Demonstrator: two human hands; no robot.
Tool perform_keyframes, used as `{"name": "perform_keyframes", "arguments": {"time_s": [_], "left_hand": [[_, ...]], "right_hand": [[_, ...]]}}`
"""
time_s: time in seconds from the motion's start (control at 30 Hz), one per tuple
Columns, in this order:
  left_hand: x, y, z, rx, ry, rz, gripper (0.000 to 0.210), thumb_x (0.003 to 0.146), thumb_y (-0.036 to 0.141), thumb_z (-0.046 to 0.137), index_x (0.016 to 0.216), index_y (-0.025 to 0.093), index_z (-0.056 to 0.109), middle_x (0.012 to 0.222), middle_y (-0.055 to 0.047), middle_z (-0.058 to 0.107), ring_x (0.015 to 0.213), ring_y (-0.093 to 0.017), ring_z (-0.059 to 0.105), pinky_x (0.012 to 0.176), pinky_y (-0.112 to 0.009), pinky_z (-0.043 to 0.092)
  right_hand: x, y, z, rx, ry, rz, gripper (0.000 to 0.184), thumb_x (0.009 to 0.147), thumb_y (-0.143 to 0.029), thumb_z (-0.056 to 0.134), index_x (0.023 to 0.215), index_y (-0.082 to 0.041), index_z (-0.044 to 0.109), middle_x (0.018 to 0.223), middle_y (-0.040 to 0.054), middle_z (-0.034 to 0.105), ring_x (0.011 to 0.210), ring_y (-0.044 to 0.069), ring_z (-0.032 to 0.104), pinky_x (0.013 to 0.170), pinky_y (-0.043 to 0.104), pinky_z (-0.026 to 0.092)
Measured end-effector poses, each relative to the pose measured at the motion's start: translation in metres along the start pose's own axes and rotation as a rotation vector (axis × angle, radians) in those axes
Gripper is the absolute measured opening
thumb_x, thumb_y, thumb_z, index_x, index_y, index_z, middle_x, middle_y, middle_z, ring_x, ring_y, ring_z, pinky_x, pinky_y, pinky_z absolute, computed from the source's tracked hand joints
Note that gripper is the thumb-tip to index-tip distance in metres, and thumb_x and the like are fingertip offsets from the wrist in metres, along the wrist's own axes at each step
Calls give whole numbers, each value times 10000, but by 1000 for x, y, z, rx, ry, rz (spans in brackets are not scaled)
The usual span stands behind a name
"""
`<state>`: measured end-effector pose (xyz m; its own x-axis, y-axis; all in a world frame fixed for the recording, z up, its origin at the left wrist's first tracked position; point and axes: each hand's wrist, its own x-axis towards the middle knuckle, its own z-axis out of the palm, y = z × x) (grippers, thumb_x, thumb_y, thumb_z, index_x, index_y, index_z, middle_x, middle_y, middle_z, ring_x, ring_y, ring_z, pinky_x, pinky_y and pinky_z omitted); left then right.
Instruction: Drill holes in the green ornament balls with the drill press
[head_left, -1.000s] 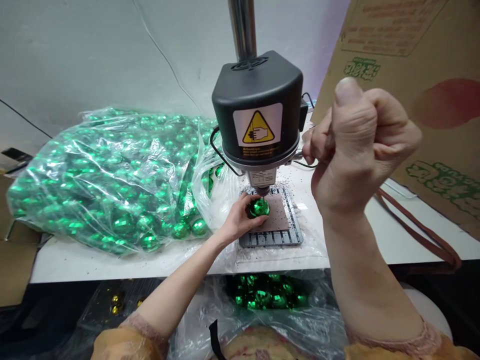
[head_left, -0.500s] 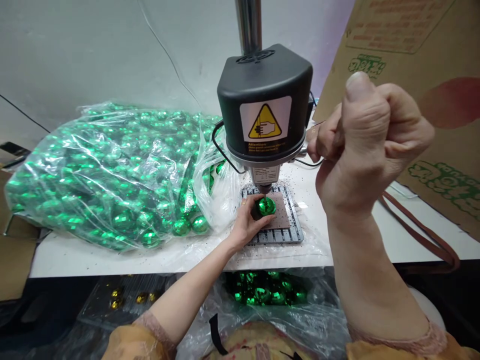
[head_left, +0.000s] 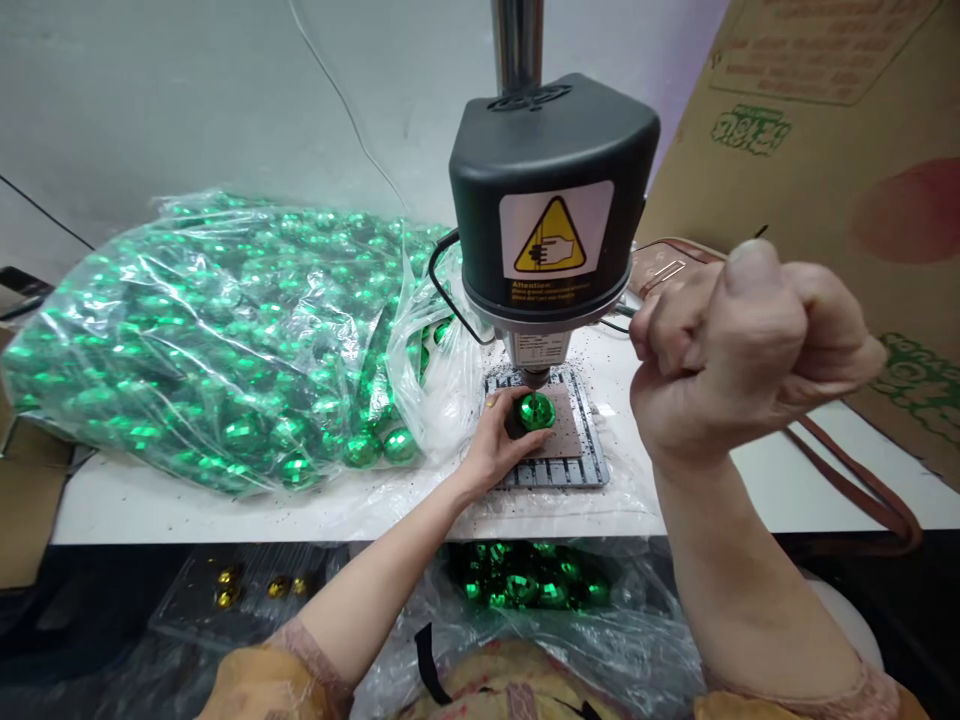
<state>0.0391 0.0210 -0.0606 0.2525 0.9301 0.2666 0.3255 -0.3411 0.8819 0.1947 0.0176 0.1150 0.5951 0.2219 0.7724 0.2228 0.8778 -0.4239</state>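
Observation:
My left hand (head_left: pixel 499 435) grips a shiny green faceted ball (head_left: pixel 541 412) between thumb and fingers. The ball sits on a brownish pad (head_left: pixel 568 437) on the slotted metal base (head_left: pixel 598 470) of a small black drill press (head_left: pixel 480 215). Above the ball is the drill chuck (head_left: pixel 535 378), its thin bit reaching down to the ball's top; how deep it goes I cannot tell. My right hand (head_left: pixel 750 350) is closed in a fist to the right of the machine head, around the drill press lever, which the fingers mostly hide.
On the left of the white table (head_left: pixel 165 515) lies a big clear plastic bag (head_left: pixel 225 340) full of green balls. A cardboard box (head_left: pixel 825 190) stands at the right, by a brown strap (head_left: pixel 862 485). More green balls (head_left: pixel 521 588) lie in plastic below the table edge, with several gold balls (head_left: pixel 229 590) farther left.
My right fist has come down beside the drill press head. My left hand and the ball keep their place on the base. The view has shifted slightly.

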Motion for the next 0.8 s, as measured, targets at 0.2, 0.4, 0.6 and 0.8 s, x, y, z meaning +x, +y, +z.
{"name": "perform_keyframes", "arguments": {"time_s": [0.2, 0.4, 0.6, 0.8], "left_hand": [[-1, -1, 0, 1, -8, 10, 531, 830, 410, 872, 1268, 241, 625, 1294, -103, 666, 1232, -303, 615, 1075, -464, 493], [0, 0, 0, 17, 4, 18, 524, 823, 409, 876, 1257, 244, 633, 1266, -98, 675, 1209, -301, 618, 1055, -458, 502], [0, 0, 0, 33, 4, 28, 512, 827, 407, 871, 1251, 245, 635, 1253, -95, 668, 1202, -298, 613, 1060, -455, 497], [0, 0, 0, 35, -4, 29, 501, 839, 400, 861, 1256, 249, 628, 1250, -93, 658, 1190, -294, 610, 1049, -451, 499]], "right_hand": [[-10, 0, -3, 44, -18, -37, 465, 922, -153, 513, 601, -179, 179, 494, -56, 229, 425, 27, 259, 450, 245, 259], [-14, 2, -9, 115, -33, -40, 431, 887, -86, 534, 590, -169, 234, 505, -67, 286, 437, 22, 291, 455, 239, 260], [-19, 7, -12, 126, -32, -93, 428, 870, -93, 547, 608, -161, 216, 503, -63, 256, 427, 22, 267, 433, 212, 271], [-21, 15, -17, 147, -52, -186, 414, 831, -109, 553, 597, -178, 219, 472, -72, 223, 401, 36, 183, 396, 231, 269]]}}
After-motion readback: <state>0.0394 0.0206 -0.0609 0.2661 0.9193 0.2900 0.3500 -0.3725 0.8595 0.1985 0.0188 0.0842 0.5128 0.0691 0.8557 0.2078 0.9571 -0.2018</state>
